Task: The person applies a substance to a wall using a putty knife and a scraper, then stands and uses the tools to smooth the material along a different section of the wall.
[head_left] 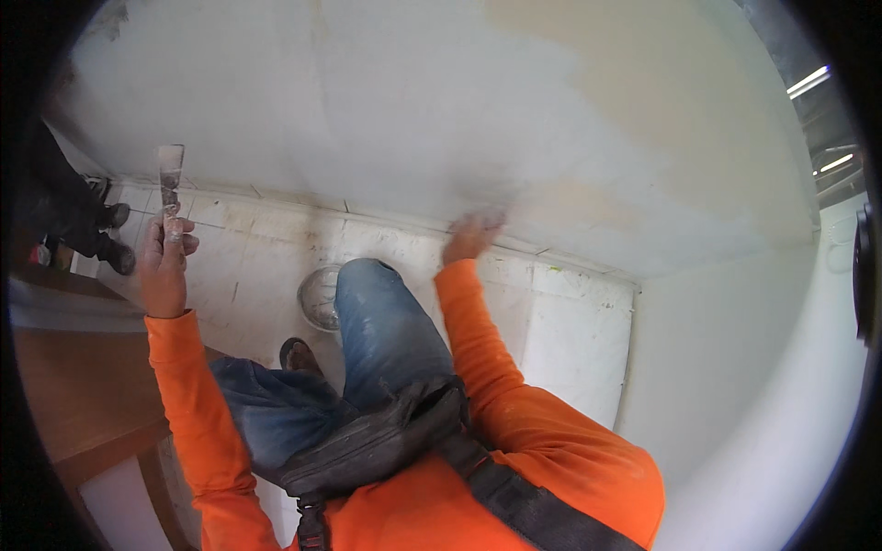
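Note:
My left hand (pixel 165 266) is raised at the left, its fingers wrapped round the handle of a putty knife (pixel 171 170). The blade points up and away from me, and pale filler coats the knife. Against the lower part of the wall (pixel 395 101) is my right hand (pixel 473 234), smeared by motion. Its fingers and anything under them cannot be made out. Patches of beige and grey-white filler spread over that wall. Beside my knee stands a round metal container (pixel 319 298) with whitish residue, partly hidden by my leg.
At the far left, a person in dark trousers (pixel 69 202) and dark shoes stands close to the wall. A brown wooden table (pixel 92 386) is by my left arm. Whitish, dusty sheeting (pixel 248 248) covers the floor along the wall. A white side wall (pixel 726 340) rises at the right.

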`<move>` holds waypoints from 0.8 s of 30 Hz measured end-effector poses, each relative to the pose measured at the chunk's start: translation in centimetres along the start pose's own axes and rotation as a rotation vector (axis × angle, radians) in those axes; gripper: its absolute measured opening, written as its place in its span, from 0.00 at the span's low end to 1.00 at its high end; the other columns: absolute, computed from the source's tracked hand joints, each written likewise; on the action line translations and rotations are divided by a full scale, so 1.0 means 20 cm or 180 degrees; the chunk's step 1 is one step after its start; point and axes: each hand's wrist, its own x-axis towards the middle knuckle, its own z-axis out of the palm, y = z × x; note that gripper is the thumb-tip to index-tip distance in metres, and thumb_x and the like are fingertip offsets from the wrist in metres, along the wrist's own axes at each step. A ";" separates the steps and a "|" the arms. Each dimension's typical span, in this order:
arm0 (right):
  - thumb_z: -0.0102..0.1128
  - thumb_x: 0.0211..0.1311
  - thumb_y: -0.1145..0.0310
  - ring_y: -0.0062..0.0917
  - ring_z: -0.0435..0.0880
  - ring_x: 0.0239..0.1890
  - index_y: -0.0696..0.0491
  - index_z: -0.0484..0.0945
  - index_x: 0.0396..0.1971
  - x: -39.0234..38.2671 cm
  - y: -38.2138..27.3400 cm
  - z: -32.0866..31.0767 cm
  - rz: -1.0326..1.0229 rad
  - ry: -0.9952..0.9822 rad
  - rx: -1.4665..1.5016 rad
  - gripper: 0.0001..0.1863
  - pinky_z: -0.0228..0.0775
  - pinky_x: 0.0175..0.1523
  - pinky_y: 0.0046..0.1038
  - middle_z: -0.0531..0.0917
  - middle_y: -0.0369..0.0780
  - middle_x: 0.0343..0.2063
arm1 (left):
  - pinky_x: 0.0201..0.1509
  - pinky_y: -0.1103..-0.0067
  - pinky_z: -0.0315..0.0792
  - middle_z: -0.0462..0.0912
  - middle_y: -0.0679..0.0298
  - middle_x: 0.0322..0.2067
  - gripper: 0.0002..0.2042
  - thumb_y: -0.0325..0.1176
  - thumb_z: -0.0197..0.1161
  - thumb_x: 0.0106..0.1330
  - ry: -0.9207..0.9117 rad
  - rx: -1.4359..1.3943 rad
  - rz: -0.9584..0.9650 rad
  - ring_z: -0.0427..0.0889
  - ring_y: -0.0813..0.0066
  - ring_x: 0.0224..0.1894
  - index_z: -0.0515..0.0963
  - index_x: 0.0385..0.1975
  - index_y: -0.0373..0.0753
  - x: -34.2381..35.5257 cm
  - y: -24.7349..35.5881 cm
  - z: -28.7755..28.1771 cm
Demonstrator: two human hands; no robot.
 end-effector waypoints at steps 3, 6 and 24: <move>0.47 0.61 0.78 0.20 0.71 0.36 0.52 0.55 0.70 -0.30 -0.28 0.24 0.0795 -0.0394 0.0557 0.34 0.71 0.37 0.25 0.74 0.38 0.53 | 0.38 0.85 0.70 0.78 0.67 0.35 0.14 0.38 0.53 0.75 -0.0071 0.0053 -0.0059 0.74 0.85 0.32 0.74 0.51 0.35 -0.01 0.03 -0.01; 0.57 0.65 0.68 0.17 0.74 0.30 0.51 0.61 0.63 -0.22 -0.30 0.14 0.0908 -0.1184 0.1179 0.27 0.66 0.26 0.22 0.77 0.33 0.31 | 0.39 0.84 0.71 0.78 0.67 0.35 0.14 0.37 0.53 0.75 -0.0296 0.0337 0.0006 0.74 0.84 0.33 0.74 0.51 0.34 0.02 0.04 0.01; 0.46 0.70 0.67 0.30 0.78 0.51 0.59 0.66 0.65 0.50 -0.73 -0.34 -0.2282 0.0306 -0.1646 0.25 0.70 0.56 0.29 0.79 0.43 0.53 | 0.40 0.85 0.70 0.77 0.68 0.36 0.15 0.37 0.53 0.74 -0.0062 0.0260 0.0071 0.74 0.84 0.34 0.73 0.53 0.35 -0.04 0.05 0.00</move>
